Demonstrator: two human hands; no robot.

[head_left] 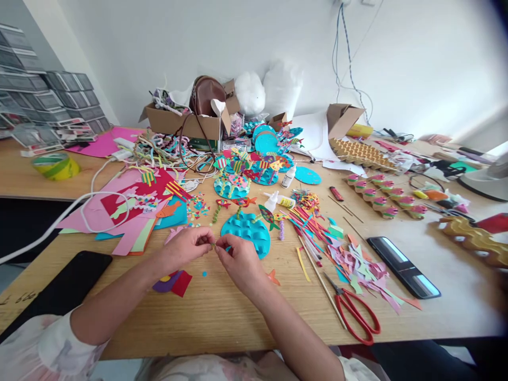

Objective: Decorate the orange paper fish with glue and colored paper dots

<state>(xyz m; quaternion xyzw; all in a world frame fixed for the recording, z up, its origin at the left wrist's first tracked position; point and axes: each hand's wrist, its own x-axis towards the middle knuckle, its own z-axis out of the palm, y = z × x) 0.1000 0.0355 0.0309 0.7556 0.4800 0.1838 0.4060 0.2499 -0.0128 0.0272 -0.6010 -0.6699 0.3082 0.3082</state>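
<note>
My left hand (192,246) and my right hand (237,257) meet above the front of the table, fingertips pinched close together. Something tiny and yellowish shows between them, too small to name. Just behind my right hand lies a blue disc with raised bumps (260,241), with colourful paper fish (270,217) standing on stems around it. Below my hands rest a small blue dot (204,274) and red and purple paper pieces (181,283). An orange paper fish (273,277) lies right of my right wrist.
Red-handled scissors (357,315), a wooden stick (323,283) and paper scraps (357,264) lie to the right, near a dark phone-like device (404,267). Glue bottles (272,201) stand behind the disc. Coloured sheets (95,211) and a black phone (63,286) are at left.
</note>
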